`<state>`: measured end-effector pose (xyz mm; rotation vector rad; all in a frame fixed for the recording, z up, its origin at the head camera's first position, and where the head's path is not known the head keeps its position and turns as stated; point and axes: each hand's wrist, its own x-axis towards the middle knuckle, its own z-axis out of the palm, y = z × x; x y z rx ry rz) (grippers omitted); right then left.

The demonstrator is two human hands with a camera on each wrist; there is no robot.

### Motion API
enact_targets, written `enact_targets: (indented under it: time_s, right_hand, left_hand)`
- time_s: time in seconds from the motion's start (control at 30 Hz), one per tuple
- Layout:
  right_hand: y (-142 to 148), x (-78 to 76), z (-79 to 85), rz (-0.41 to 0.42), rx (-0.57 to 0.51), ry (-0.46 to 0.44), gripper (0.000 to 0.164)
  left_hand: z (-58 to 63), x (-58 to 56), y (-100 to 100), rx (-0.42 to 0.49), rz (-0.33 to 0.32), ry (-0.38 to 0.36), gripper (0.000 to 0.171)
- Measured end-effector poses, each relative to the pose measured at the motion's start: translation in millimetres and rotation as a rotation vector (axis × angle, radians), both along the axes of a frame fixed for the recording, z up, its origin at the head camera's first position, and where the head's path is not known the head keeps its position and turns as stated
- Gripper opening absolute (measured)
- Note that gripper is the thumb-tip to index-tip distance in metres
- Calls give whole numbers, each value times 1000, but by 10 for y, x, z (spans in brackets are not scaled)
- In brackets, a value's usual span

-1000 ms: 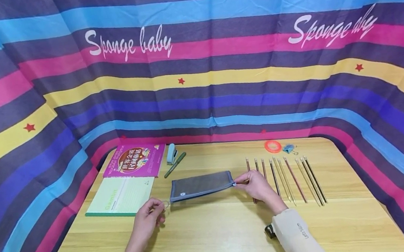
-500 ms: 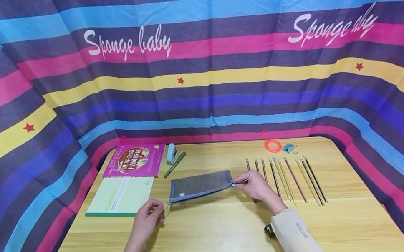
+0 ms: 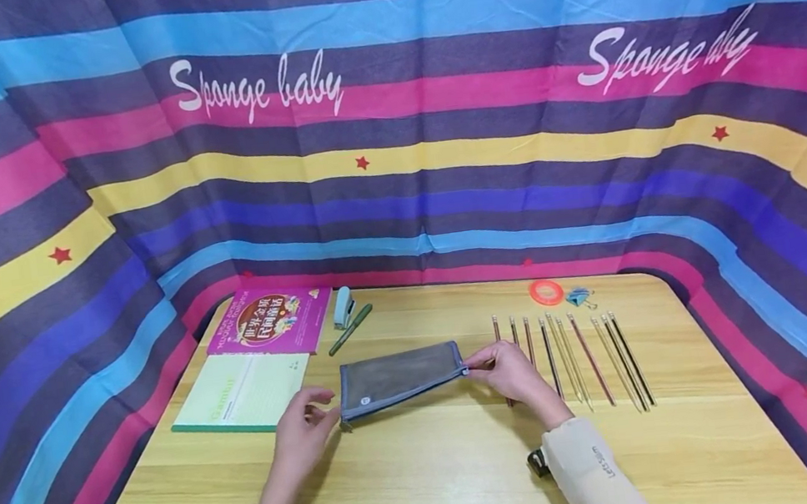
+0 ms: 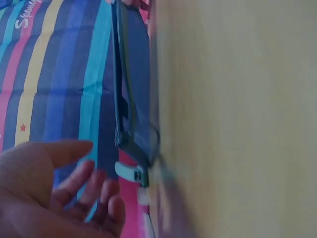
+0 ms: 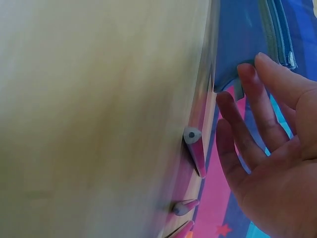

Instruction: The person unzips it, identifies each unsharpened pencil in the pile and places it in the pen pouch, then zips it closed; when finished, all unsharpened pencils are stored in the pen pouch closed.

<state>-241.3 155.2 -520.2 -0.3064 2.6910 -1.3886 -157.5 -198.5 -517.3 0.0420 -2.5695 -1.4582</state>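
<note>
A grey zip pouch (image 3: 399,377) with blue edging is held above the table, its zipped edge facing the person. My right hand (image 3: 504,370) pinches its right corner between thumb and index finger; in the right wrist view that hand (image 5: 272,129) has the other fingers loosely bent beside the pouch (image 5: 240,44). At the left end my left hand (image 3: 305,432) is close by with fingers spread. The left wrist view shows this hand (image 4: 64,193) holding nothing, apart from the pouch (image 4: 124,99), whose thin loop hangs at the near end.
Several pencils (image 3: 589,359) lie in a row at right, behind and beside the right hand. An orange tape ring (image 3: 547,293) and blue binder clips (image 3: 579,297) are further back. At left lie a purple book (image 3: 299,324), a notebook (image 3: 240,398), a stapler (image 3: 342,307) and a green pen (image 3: 350,330).
My left hand has let go of the loop at the pouch's left end, and its fingers have spread. That end has dipped slightly. The right hand keeps its pinch.
</note>
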Motion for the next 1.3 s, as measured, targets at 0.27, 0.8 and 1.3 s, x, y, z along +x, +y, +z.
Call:
enact_targets:
  time_s: [0.27, 0.8, 1.3]
  right_hand:
    - [-9, 14, 12, 21, -22, 4, 14]
    - [-47, 3, -18, 17, 7, 15, 15]
    - [-63, -2, 1, 21, 8, 17, 15]
  left_hand:
    - [49, -185, 400, -82, -267, 34, 26]
    - [117, -360, 721, -212, -380, 18, 27]
    - [72, -410, 754, -296, -383, 99, 17]
